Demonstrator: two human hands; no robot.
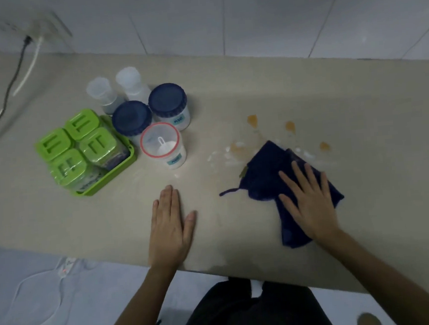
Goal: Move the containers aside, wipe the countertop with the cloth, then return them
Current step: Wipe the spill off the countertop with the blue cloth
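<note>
A dark blue cloth (266, 178) lies on the beige countertop (358, 115) over orange and white spills (252, 121). My right hand (309, 201) presses flat on the cloth with fingers spread. My left hand (169, 225) rests flat on the bare counter, holding nothing. The containers stand grouped at the left: a green tray (111, 175) with several green-lidded jars (69, 171), two blue-lidded jars (167, 100), a red-rimmed jar with a clear lid (160, 143), and two clear-capped bottles (127, 82).
A wall socket (43, 24) with a black and a white cable sits at the back left. The tiled wall runs behind the counter. The counter's front edge is close to my body; a power strip (65, 269) with cable lies on the floor.
</note>
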